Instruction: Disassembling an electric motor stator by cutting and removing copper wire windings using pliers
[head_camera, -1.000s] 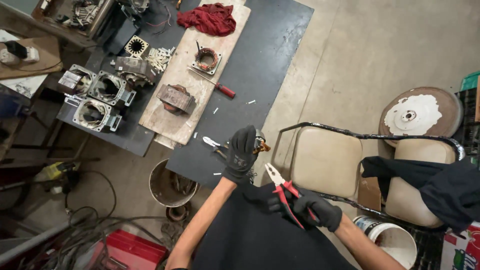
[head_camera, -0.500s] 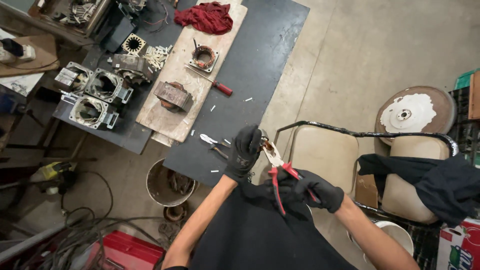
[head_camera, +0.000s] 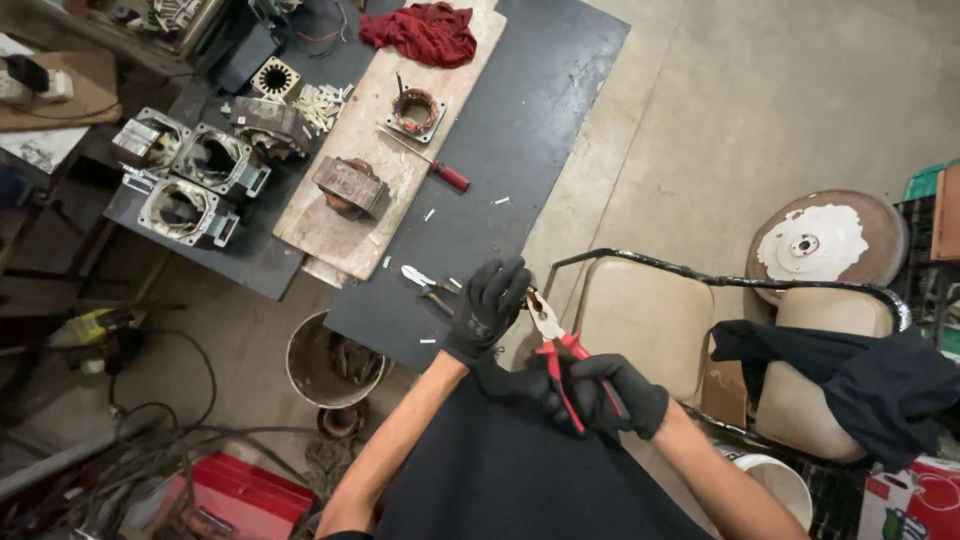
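red-handled pliers (head_camera: 556, 352) in right hand (head_camera: 610, 395), nose beside left hand (head_camera: 488, 305)

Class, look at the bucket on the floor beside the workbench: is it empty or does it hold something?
Not empty: the bucket stands upright, and dark scrap-like pieces show inside it.

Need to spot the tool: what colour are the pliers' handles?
Red, on the pliers in the right hand; head view.
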